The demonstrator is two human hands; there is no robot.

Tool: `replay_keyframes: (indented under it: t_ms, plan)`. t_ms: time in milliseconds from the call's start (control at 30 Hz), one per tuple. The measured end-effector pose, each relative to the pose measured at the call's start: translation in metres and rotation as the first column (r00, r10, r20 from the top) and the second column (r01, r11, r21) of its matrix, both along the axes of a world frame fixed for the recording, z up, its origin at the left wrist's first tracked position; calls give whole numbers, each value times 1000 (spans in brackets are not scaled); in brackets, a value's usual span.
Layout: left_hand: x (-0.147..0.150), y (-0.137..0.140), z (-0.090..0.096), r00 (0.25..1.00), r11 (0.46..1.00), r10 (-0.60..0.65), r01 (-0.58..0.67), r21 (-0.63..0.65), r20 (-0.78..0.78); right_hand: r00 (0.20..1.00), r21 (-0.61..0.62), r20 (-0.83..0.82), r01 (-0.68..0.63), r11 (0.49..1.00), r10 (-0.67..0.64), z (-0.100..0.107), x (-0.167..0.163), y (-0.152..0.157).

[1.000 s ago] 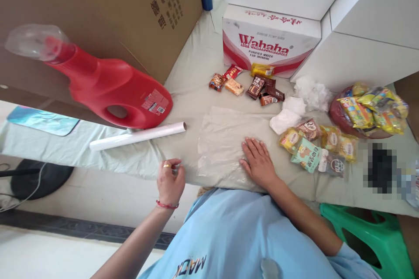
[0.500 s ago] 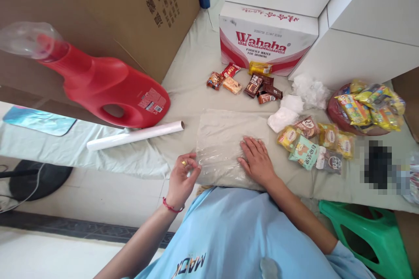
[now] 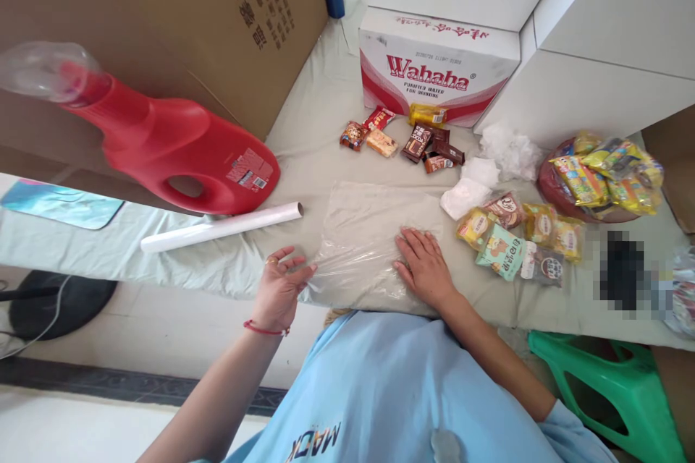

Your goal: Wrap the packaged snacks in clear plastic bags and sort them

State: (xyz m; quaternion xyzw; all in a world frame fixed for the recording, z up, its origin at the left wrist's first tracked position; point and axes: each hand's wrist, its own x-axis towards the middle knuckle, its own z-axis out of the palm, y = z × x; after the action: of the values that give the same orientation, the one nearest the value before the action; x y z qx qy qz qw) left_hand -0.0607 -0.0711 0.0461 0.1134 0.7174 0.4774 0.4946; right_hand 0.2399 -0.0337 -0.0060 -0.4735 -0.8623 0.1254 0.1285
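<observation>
A clear plastic sheet or bag (image 3: 358, 239) lies on the cloth-covered surface in front of me, creased along its near part. My right hand (image 3: 426, 264) rests flat on its right side, fingers stretched out and holding nothing. At the left edge of the plastic is my left hand (image 3: 282, 286), palm partly turned up and fingers apart. Its thumb tip is close to the film; whether they touch I cannot tell. Further left lies a white roll (image 3: 222, 226). Just right of my right hand are several wrapped snacks (image 3: 502, 252) and folded white plastic (image 3: 465, 197).
A red jug (image 3: 190, 145) leans by a large cardboard box (image 3: 179, 22) at left. Behind stand a Wahaha carton (image 3: 434, 76) and small snack bars (image 3: 416, 141). Crumpled plastic (image 3: 510, 152) and a red bowl (image 3: 548, 188) of snacks sit right, above a green stool (image 3: 608, 383).
My left hand has moved left and its fingers have spread from a pinch-like shape. The left edge of the plastic now reaches further left. My right hand stays flat on it.
</observation>
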Motion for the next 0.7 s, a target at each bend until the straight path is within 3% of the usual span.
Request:
replay_keyframes:
  t_ms: [133, 233, 300, 367, 433, 467, 567, 700]
  plan:
    - [-13, -2, 4, 952, 999, 39, -26, 45, -305, 1000, -7, 14, -11, 1000, 11, 1, 1, 2]
    - [-2, 6, 18, 776, 977, -86, 188, 99, -625, 998, -21, 36, -46, 999, 46, 4, 2, 8]
    - [14, 18, 25, 587, 890, -229, 450, 78, -777, 996, -38, 46, -75, 997, 76, 8, 3, 14]
    - [31, 35, 23, 368, 734, -318, 678, 18, -874, 994, -49, 49, -91, 995, 93, 11, 6, 20]
    - [43, 53, 12, 156, 593, -375, 798, -107, -914, 995, -48, 50, -87, 995, 89, 13, 12, 22]
    - [47, 61, 3, 59, 549, -403, 814, -190, -913, 996, -44, 51, -76, 996, 78, 13, 15, 22]
    - [44, 75, -27, -139, 480, -493, 780, -402, -859, 999, -47, 41, -22, 999, 24, 9, 32, 14]
    - [31, 73, -46, -252, 465, -495, 732, -498, -832, 996, -74, -81, 37, 997, -43, 11, 49, 7]
